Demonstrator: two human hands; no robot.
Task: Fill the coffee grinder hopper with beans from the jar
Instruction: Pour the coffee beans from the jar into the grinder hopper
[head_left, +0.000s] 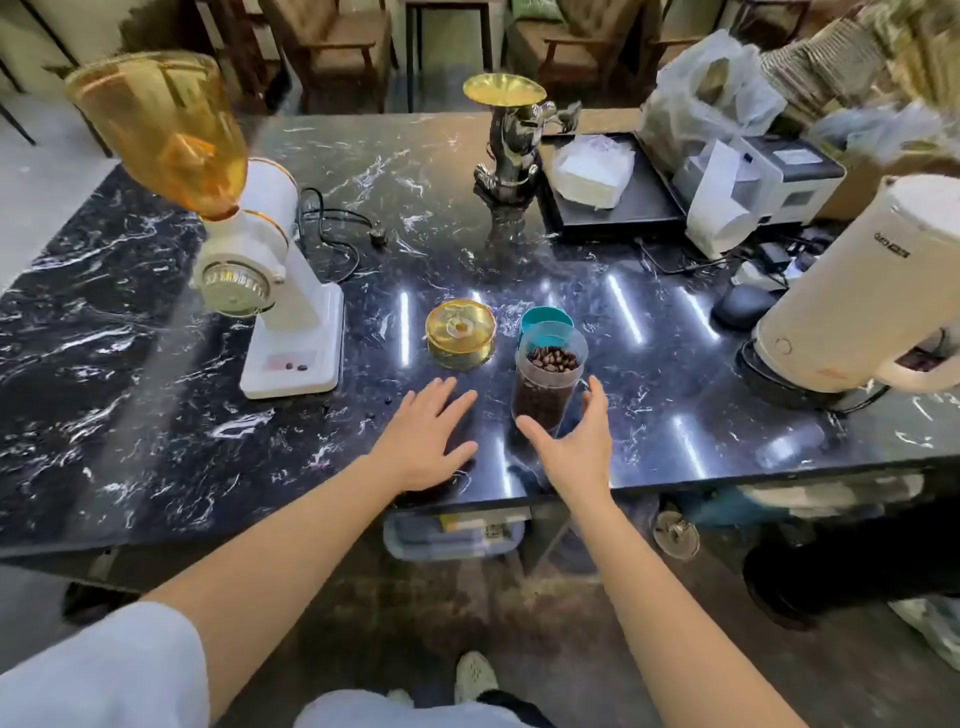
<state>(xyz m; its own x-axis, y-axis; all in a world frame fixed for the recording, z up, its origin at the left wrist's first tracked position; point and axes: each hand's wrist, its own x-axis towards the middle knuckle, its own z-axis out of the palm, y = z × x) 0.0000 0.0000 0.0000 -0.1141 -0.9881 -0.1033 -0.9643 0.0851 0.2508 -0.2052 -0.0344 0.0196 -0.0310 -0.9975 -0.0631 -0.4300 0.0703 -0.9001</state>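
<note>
A clear jar (545, 387) of dark coffee beans stands open near the table's front edge, with its teal lid (546, 318) lying just behind it. My right hand (574, 444) is open, fingers spread around the jar's near side without gripping it. My left hand (428, 434) lies flat and open on the tabletop to the jar's left. The white coffee grinder (275, 291) stands at the left with its amber hopper (166, 130) on top, uncovered. The amber hopper lid (460, 332) rests on the table behind my left hand.
On the black marble table (156, 415) a silver figurine with a gold dish (511, 140) stands at the back. A black tray (613, 208) with paper, a small printer (779, 176) and a white kettle (862, 291) crowd the right. A power cord (332, 228) trails behind the grinder.
</note>
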